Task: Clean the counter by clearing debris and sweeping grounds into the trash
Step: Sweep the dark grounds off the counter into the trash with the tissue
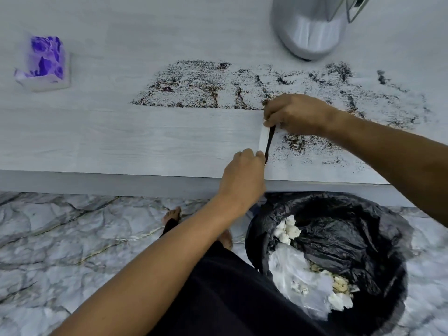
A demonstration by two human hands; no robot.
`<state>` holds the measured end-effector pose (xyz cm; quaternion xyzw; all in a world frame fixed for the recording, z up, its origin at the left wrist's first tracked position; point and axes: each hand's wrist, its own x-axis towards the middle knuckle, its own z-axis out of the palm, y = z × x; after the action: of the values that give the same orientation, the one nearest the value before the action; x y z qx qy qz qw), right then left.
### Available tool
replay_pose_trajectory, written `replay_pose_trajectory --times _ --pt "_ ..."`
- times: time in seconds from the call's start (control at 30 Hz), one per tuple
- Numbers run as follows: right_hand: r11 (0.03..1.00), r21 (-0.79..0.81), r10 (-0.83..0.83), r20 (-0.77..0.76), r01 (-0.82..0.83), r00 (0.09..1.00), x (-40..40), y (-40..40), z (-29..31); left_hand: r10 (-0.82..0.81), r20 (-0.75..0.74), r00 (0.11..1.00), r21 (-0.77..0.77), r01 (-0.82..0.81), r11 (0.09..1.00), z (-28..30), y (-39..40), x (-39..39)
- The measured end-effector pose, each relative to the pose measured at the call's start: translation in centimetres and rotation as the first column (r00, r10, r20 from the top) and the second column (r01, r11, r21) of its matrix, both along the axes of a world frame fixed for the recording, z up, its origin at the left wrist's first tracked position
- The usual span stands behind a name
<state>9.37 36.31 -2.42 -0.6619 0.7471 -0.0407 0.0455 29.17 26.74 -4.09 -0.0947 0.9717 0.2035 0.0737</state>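
Observation:
Dark coffee grounds (218, 86) are spread across the pale wood-grain counter (121, 141), from the middle to the right edge. A folded white paper strip (263, 139) stands on edge on the counter with a dark line of grounds piled against its right side. My right hand (298, 112) pinches the strip's far end. My left hand (242, 180) pinches its near end, close to the counter's front edge. Below the edge stands a trash bin (363, 238) lined with a black bag, holding white crumpled paper and scraps.
A purple-and-white tissue pack (44, 61) lies at the counter's far left. A silver appliance base (310, 27) stands at the back right. Marble-pattern floor (72, 238) and my bare feet show below the counter.

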Motion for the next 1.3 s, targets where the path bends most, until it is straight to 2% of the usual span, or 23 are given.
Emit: replay_pose_trajectory --times 0.1,0.2,0.3,0.6,1.0,1.13,1.3 --pt "1.0 0.029 0.013 -0.031 -0.012 0.999 -0.1 0.1 0.5 -0.02 0.016 1.0 0.103 0.018 0.995 0.5 -1.6 -0.9" --pt "0.999 0.041 0.017 -0.063 -0.014 0.998 -0.8 -0.8 1.5 0.097 -0.017 0.995 0.229 -0.09 0.969 1.5 -4.5 -1.5" --pt "1.0 0.006 -0.012 -0.083 0.012 0.996 -2.0 -3.3 3.1 0.211 -0.069 0.975 0.285 -0.184 0.941 2.8 -8.0 -1.9" --pt "0.993 -0.109 0.029 -0.108 -0.041 0.994 -1.2 -20.7 4.8 0.493 -0.172 0.853 0.279 -0.437 0.855 4.5 -20.2 0.9" --pt "0.994 0.019 0.111 -0.038 -0.11 0.993 0.9 -37.9 1.7 0.739 -0.114 0.664 0.386 -0.656 0.648 0.6 -32.9 3.0" --pt "0.994 0.056 0.099 0.0 -0.099 0.995 1.0 -40.4 0.7 0.735 -0.125 0.666 0.32 -0.674 0.665 -0.7 -34.3 3.1" --pt "0.999 0.04 0.031 0.11 -0.036 0.993 -0.3 -38.1 -0.3 0.673 -0.173 0.719 0.226 -0.636 0.738 -1.7 -32.2 2.3"
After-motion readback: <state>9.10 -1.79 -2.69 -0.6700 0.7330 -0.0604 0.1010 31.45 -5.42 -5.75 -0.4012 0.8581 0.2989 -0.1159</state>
